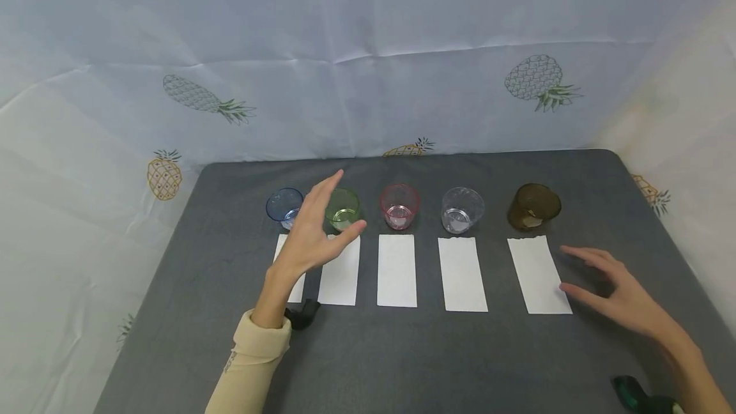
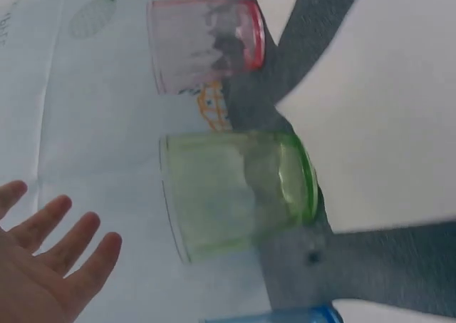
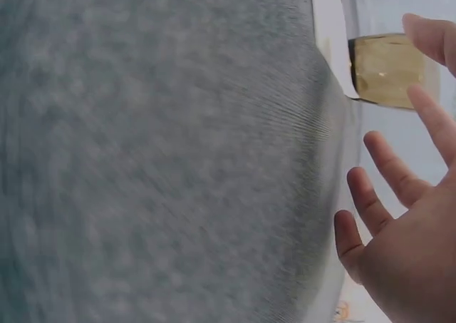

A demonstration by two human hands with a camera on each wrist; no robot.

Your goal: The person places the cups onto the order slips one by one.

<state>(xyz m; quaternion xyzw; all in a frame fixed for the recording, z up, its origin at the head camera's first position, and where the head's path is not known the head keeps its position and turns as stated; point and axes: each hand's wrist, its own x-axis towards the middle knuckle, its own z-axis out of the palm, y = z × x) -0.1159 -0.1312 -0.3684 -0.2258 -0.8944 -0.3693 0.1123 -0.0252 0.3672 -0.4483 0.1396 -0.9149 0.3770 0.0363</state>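
Observation:
Several glasses stand in a row on the dark table: a blue glass (image 1: 284,206), a green glass (image 1: 343,209), a red-tinted glass (image 1: 399,206), a clear glass (image 1: 462,211) and a brown glass (image 1: 533,207). In front of each lies a white paper strip (image 1: 397,270). My left hand (image 1: 313,235) is held above the blue and green glasses, thumb and fingers spread, with nothing in it. Over the table to the right of the rightmost paper (image 1: 539,276), my right hand (image 1: 618,292) has its fingers apart and is nearest the brown glass and that paper. It holds nothing.
A grey cloth covers the table (image 1: 368,363). Behind and beside it hangs a pale curtain (image 1: 368,101) printed with pineapples. A black strap piece (image 1: 303,315) shows by the left wrist and a dark green one (image 1: 632,391) by the right.

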